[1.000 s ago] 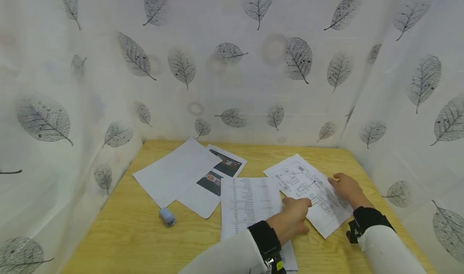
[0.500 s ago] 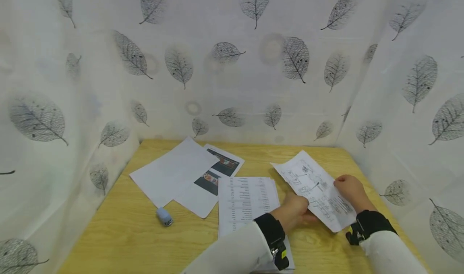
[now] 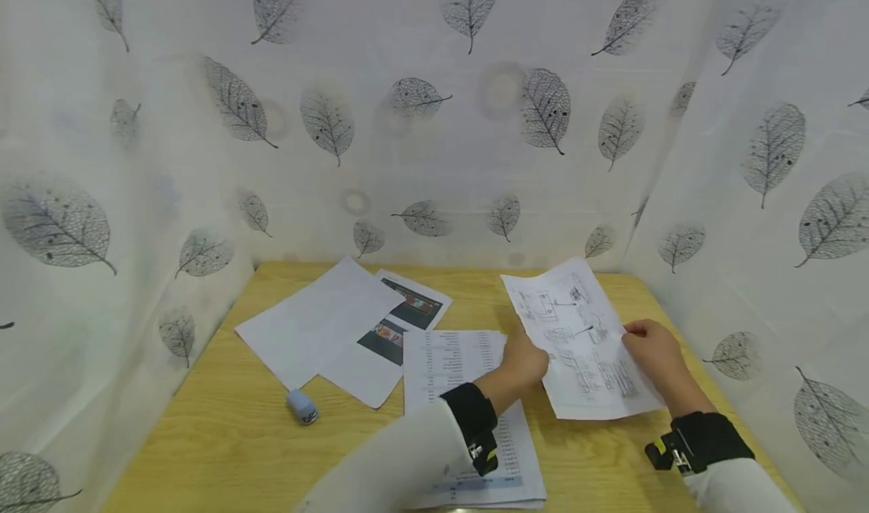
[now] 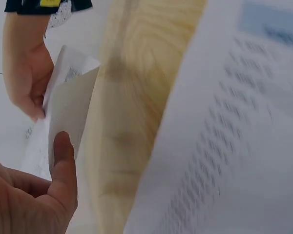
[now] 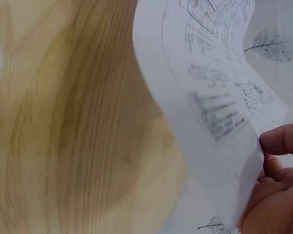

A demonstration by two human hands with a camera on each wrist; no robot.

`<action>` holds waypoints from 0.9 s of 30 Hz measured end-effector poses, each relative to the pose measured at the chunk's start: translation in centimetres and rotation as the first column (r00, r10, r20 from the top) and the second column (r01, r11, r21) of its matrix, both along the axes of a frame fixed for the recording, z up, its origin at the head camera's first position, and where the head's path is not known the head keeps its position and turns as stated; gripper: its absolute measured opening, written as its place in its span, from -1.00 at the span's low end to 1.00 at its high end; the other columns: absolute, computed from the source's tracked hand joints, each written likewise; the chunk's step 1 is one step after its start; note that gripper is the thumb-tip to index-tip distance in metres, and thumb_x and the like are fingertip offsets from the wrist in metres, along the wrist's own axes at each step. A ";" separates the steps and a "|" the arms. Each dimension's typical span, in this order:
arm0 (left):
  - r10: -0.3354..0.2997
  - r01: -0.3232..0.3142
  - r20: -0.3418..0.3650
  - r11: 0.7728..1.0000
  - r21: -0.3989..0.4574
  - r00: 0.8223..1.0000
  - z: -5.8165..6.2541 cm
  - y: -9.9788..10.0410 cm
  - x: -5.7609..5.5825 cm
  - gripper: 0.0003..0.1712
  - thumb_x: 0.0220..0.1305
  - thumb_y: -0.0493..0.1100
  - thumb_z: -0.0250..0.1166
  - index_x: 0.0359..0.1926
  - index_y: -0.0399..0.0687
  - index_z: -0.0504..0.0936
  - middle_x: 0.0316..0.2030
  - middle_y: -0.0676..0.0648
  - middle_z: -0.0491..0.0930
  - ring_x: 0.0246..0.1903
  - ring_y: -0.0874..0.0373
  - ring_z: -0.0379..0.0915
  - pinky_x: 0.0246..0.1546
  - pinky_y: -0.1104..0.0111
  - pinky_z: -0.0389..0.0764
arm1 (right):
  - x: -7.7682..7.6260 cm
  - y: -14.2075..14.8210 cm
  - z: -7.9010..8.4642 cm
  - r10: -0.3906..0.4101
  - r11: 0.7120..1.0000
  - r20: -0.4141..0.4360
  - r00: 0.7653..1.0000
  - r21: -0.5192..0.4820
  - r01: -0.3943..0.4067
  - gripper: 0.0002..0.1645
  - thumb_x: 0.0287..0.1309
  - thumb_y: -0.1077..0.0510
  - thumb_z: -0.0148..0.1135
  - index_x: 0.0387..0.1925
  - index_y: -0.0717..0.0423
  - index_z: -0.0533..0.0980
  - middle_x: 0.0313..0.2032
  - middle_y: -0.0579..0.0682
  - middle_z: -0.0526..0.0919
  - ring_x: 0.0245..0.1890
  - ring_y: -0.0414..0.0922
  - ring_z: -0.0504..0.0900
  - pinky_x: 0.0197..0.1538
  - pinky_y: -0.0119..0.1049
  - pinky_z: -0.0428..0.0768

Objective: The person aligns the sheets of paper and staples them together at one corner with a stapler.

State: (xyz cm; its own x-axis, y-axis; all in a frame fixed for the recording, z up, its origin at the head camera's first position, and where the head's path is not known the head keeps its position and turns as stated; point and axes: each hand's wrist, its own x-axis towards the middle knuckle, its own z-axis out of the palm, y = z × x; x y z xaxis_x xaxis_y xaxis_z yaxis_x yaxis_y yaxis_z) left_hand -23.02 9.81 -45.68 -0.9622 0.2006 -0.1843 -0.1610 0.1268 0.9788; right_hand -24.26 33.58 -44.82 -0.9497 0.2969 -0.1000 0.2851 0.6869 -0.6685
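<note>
Between both hands hangs a printed sheet of paper (image 3: 584,347) with line drawings, raised off the table and bent along its length. My left hand (image 3: 519,362) pinches its left edge; in the left wrist view the thumb of that left hand (image 4: 39,195) presses against the sheet (image 4: 73,107). At the opposite edge my right hand (image 3: 658,358) holds the paper, and the right wrist view shows the thumb and fingers of this right hand (image 5: 283,180) pinching it. Below my left forearm lies a stack of papers (image 3: 468,453) printed with columns of text, partly covered by the arm.
On the table's left, a blank white sheet (image 3: 319,317) overlaps a sheet with dark pictures (image 3: 417,305). A small light-blue object (image 3: 302,407) lies in front of them. Leaf-patterned curtains (image 3: 421,158) enclose the wooden table (image 3: 224,437) at the back and sides.
Both hands have taken hold of the drawing sheet and lifted it off the table. It has turned more upright, and my left hand has moved up and left along with it.
</note>
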 end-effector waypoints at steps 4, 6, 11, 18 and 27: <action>-0.006 0.005 -0.007 0.991 -0.135 1.000 0.3 -3.0 -0.9 -0.08 0.16 -0.54 0.09 0.55 -0.09 0.10 -0.05 -0.10 0.58 -0.19 0.09 0.64 -0.36 0.28 0.68 | 0.9 -1.5 1.0 0.053 0.998 -0.010 0.999 -0.034 -0.053 -0.44 0.41 0.12 -0.02 0.28 0.44 0.36 0.09 0.36 0.50 -0.05 0.15 0.52 -0.09 -0.12 0.55; -0.014 0.015 0.010 0.986 -0.164 1.000 0.5 -5.0 -1.4 -0.09 0.17 -0.54 0.09 0.55 -0.13 0.10 -0.04 -0.14 0.57 -0.21 0.05 0.64 -0.39 0.26 0.70 | 1.5 -2.4 1.5 0.092 0.994 -0.018 0.996 -0.058 -0.093 -0.45 0.43 0.11 0.01 0.28 0.43 0.36 0.04 0.33 0.54 -0.11 0.09 0.56 -0.18 -0.19 0.58; -0.064 0.056 -0.030 0.975 -0.216 0.997 1.2 -10.1 -2.0 -0.27 0.19 -0.50 0.09 0.42 -0.17 0.33 -0.08 -0.13 0.62 -0.27 0.05 0.67 -0.45 0.28 0.72 | 2.8 -4.7 2.4 0.183 0.972 -0.039 0.982 -0.141 -0.187 -0.42 0.46 0.13 0.13 0.33 0.41 0.34 -0.06 0.24 0.61 -0.29 -0.02 0.61 -0.31 -0.23 0.64; -0.033 0.017 -0.037 0.931 -0.366 0.999 2.1 -15.8 0.0 -0.47 0.25 -0.33 0.25 0.25 -0.22 0.44 -0.15 -0.14 0.59 -0.31 0.05 0.62 -0.44 0.29 0.70 | 4.4 -8.6 3.1 0.251 0.949 -0.022 0.968 -0.194 -0.250 -0.53 0.39 0.16 0.22 0.20 0.36 0.43 -0.18 0.14 0.65 -0.35 -0.06 0.63 -0.35 -0.26 0.62; -0.066 0.046 -0.040 0.922 -0.386 0.997 0.8 -20.9 4.2 -0.53 0.36 -0.27 0.24 0.25 -0.23 0.41 -0.24 -0.15 0.55 -0.37 0.06 0.60 -0.52 0.29 0.70 | 6.4 -12.7 1.9 0.298 0.936 0.023 0.954 -0.205 -0.287 -0.74 0.35 0.22 0.23 -0.01 0.29 0.55 -0.35 0.06 0.64 -0.46 -0.07 0.60 -0.46 -0.27 0.59</action>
